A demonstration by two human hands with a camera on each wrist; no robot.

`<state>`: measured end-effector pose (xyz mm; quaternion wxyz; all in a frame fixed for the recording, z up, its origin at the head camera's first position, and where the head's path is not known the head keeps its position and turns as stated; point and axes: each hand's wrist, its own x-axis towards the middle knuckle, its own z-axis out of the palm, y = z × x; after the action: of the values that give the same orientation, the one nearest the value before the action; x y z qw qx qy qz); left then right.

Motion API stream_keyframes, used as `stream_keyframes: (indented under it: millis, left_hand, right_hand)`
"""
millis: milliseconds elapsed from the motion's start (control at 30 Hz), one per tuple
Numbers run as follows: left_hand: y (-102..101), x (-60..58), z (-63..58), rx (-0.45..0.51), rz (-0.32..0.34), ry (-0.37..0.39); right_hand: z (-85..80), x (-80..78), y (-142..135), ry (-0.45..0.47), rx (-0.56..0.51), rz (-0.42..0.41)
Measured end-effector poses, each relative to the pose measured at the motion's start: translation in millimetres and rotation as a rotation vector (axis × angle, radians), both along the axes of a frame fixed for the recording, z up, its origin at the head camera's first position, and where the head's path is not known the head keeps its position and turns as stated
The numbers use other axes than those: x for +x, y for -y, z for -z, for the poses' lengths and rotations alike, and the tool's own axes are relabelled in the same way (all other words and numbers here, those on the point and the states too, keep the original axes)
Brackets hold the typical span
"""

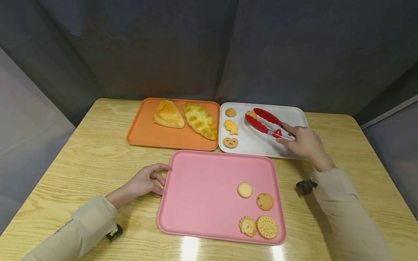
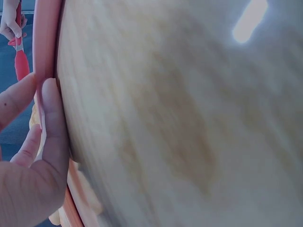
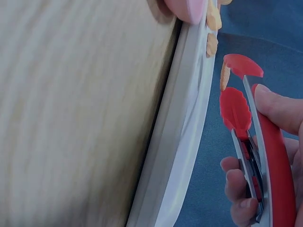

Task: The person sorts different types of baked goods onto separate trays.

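My right hand (image 1: 302,141) grips red-and-silver tongs (image 3: 277,170) over the white tray (image 1: 261,146). Between the tong tips is a round cookie (image 1: 251,114), seen edge-on in the right wrist view near the upper tip. Left of it on the white tray lie a swirl cookie (image 1: 230,112), a yellow fish-like cookie (image 1: 231,127) and a face cookie (image 1: 230,142). My left hand (image 1: 145,183) holds the left rim of the pink tray (image 1: 199,188), thumb and fingertips at its edge. Several cookies, including a plain round one (image 1: 245,190), lie on that tray's right side.
An orange tray (image 1: 140,132) with a triangular pastry (image 1: 169,115) and a braided bread (image 1: 200,121) adjoins the white tray's left side. The wooden table (image 1: 85,156) ends at a dark curtain (image 1: 156,54) behind. Both trays lie just beyond the pink one.
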<state>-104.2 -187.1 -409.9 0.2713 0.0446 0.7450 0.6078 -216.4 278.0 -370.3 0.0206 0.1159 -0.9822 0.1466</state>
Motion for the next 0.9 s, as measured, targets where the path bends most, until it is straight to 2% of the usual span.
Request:
stream_keyframes:
  millis: [367, 900]
  left_hand:
    - [0.6, 0.9, -0.3, -0.005, -0.003, 0.000]
    - [0.2, -0.4, 3.5, -0.001, -0.005, -0.003]
  right_hand:
    - [-2.8, -18.7, 6.2, 0.092, 0.018, 0.053]
    - [9.3, -42.7, 14.1, 0.128, 0.030, 0.066]
